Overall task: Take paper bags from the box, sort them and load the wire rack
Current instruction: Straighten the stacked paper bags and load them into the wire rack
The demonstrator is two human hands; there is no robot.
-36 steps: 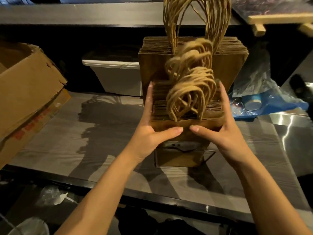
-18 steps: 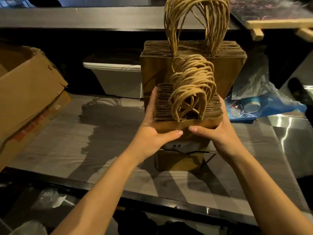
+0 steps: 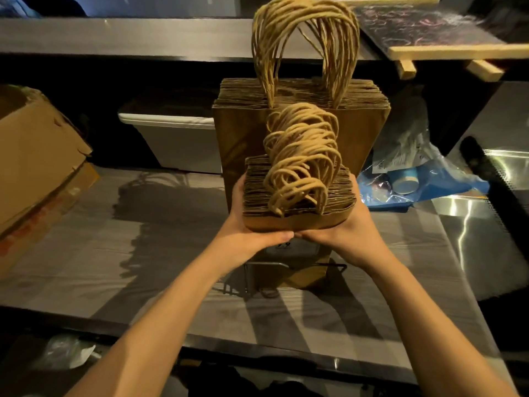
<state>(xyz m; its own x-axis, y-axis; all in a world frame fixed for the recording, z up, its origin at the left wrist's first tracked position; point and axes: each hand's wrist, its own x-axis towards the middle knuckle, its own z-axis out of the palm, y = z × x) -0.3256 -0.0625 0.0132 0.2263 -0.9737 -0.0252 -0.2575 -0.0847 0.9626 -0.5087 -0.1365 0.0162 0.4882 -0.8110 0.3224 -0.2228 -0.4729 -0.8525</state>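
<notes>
Left hand (image 3: 243, 234), right hand (image 3: 350, 233) clasp kraft bag stack (image 3: 297, 223) — looped twisted-cord handles (image 3: 300, 167).

On the counter (image 3: 143, 267), the wire rack (image 3: 315, 265) holds large paper bags (image 3: 300, 133) at its back; small paper bags (image 3: 297, 207) sit above its front. A cardboard box (image 3: 37, 167) lies left of the rack, a tub (image 3: 171, 138) behind-left, a plastic bag (image 3: 415, 179) right.

Left hand (image 3: 246, 234), right hand (image 3: 349, 233): bags (image 3: 297, 222), seemingly aloft

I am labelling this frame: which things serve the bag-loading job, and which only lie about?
Job: left hand, right hand, small bag stack they grip, large bag stack, wire rack, cardboard box.
Lying about: white tub, blue plastic bag, framed board.
</notes>
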